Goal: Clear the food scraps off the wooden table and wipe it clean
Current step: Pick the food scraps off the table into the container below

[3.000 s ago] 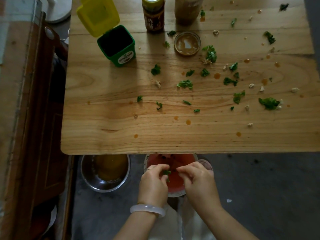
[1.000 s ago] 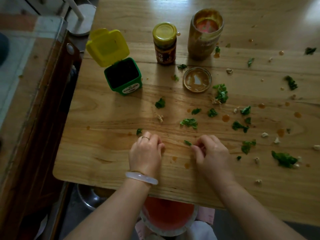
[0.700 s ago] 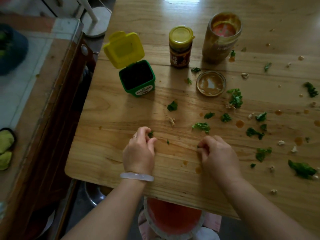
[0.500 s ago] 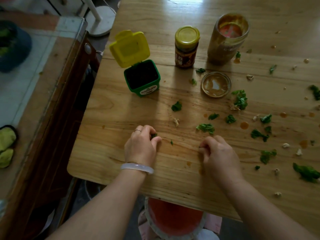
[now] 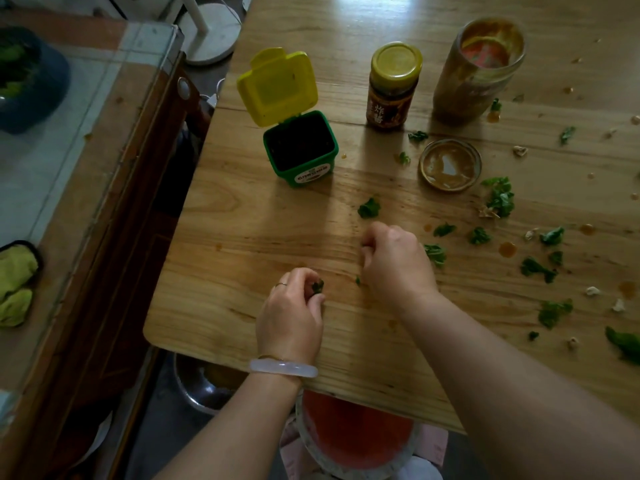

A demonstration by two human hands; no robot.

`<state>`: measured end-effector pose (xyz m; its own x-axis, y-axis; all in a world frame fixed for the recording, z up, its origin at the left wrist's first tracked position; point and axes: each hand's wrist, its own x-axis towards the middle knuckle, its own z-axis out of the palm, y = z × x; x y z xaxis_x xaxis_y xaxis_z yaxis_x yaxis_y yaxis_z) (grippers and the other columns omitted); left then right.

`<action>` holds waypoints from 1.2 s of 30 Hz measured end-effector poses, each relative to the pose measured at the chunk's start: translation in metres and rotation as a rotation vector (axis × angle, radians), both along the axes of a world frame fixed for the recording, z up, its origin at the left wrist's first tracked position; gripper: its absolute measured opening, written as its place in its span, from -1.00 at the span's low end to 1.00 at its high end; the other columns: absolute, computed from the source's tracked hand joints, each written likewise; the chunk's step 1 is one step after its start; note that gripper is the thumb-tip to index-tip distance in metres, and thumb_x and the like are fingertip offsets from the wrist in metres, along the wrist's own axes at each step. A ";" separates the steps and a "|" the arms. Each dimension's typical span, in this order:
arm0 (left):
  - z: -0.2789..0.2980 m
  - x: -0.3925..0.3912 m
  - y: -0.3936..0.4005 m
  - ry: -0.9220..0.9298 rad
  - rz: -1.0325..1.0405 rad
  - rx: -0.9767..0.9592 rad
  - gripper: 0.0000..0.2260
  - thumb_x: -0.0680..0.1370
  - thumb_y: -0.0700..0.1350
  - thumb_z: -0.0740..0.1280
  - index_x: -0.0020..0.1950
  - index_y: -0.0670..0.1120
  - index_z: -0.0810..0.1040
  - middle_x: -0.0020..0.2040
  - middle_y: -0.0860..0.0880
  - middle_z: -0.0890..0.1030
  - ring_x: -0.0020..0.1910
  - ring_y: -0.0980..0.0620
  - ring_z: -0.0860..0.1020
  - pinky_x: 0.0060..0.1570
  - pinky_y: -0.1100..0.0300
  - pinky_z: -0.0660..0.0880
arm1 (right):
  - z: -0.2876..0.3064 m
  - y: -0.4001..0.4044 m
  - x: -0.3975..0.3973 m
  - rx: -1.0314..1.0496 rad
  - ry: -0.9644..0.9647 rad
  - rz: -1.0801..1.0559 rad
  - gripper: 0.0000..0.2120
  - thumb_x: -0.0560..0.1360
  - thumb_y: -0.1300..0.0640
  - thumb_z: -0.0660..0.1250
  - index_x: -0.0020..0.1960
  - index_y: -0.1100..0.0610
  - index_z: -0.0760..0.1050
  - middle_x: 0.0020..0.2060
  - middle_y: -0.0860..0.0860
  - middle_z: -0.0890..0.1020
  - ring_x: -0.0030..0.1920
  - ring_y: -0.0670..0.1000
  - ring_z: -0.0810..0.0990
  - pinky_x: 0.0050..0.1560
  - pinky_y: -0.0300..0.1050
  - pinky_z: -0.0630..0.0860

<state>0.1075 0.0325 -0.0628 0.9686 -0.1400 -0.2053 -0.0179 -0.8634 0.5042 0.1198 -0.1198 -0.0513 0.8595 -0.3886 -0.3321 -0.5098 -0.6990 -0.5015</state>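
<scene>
The wooden table [image 5: 239,233] is strewn with green leaf scraps [image 5: 500,199], pale bits [image 5: 592,291] and orange sauce drops [image 5: 507,250], mostly on its right half. My left hand [image 5: 291,317] rests near the front edge and pinches a small leaf scrap [image 5: 317,286] between thumb and fingers. My right hand [image 5: 396,263] is further in, fingers curled down and pinching at a scrap that they mostly hide. A tiny green bit [image 5: 357,280] lies between the hands. A leaf [image 5: 369,207] lies just beyond the right hand.
An open green bin [image 5: 299,148] with a raised yellow lid stands at the back left. Behind are a lidded sauce jar [image 5: 394,84], an open smeared jar [image 5: 479,67] and its upturned lid [image 5: 450,164]. A red bowl [image 5: 356,434] and a metal bowl [image 5: 204,382] sit below the front edge.
Both hands came up from the red bowl onto the table. The left pinched up a leaf scrap; the right picked one up, then moved forward and left to the pale bit.
</scene>
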 end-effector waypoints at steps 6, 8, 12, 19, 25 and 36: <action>-0.004 0.001 0.013 0.030 0.086 -0.033 -0.89 0.41 -0.11 0.47 -0.12 0.00 0.59 -0.06 0.08 0.48 -0.14 0.08 0.51 -0.24 0.17 0.53 | 0.000 0.005 -0.022 0.035 0.006 0.024 -0.86 0.56 0.20 0.22 -0.01 0.05 0.54 -0.08 -0.03 0.50 -0.08 0.01 0.50 -0.07 -0.10 0.49; -0.004 0.001 0.014 0.040 0.120 -0.088 -0.89 0.39 -0.15 0.49 -0.14 -0.03 0.60 0.00 0.07 0.44 -0.11 0.08 0.53 -0.20 0.22 0.55 | 0.000 0.008 -0.030 0.034 -0.005 0.023 -0.85 0.56 0.22 0.24 0.03 0.03 0.53 -0.08 -0.05 0.49 -0.07 -0.02 0.50 -0.08 -0.16 0.47; 0.001 -0.001 0.011 0.054 0.091 -0.088 -0.77 0.41 -0.19 0.47 0.02 -0.03 0.57 0.04 0.07 0.44 -0.10 0.10 0.51 -0.16 0.31 0.50 | -0.001 0.019 -0.038 0.021 -0.040 0.011 -0.83 0.56 0.14 0.29 0.15 0.04 0.50 -0.01 -0.07 0.48 -0.04 -0.06 0.49 -0.02 -0.18 0.51; 0.000 -0.002 -0.003 0.060 -0.114 -0.029 -0.96 0.47 -0.21 0.39 -0.13 -0.08 0.60 -0.05 0.05 0.50 -0.11 0.07 0.50 -0.13 0.19 0.52 | -0.004 0.025 -0.040 -0.044 -0.068 0.106 -0.95 0.55 0.12 0.29 -0.02 0.06 0.52 -0.09 -0.04 0.47 -0.08 -0.02 0.49 -0.08 -0.13 0.51; 0.003 0.004 -0.002 0.036 0.002 -0.038 -0.90 0.48 -0.21 0.35 -0.10 0.00 0.55 -0.12 0.10 0.54 -0.10 0.09 0.51 -0.16 0.16 0.52 | 0.000 0.003 -0.012 0.034 -0.095 -0.105 -0.85 0.55 0.16 0.30 0.12 0.10 0.45 -0.06 -0.04 0.52 -0.05 -0.01 0.52 -0.02 -0.07 0.53; -0.001 -0.001 0.008 0.069 -0.057 -0.033 -0.94 0.48 -0.18 0.39 -0.10 -0.02 0.59 -0.08 0.09 0.50 -0.13 0.11 0.51 -0.18 0.26 0.49 | 0.008 0.008 -0.021 0.007 0.032 0.069 -0.87 0.58 0.18 0.24 -0.06 0.07 0.55 -0.08 -0.01 0.51 -0.11 -0.04 0.48 -0.18 -0.22 0.45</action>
<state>0.1063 0.0401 -0.0637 0.9427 -0.2022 -0.2654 -0.0309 -0.8450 0.5339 0.0992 -0.1123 -0.0429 0.8731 -0.3267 -0.3618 -0.4763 -0.7297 -0.4906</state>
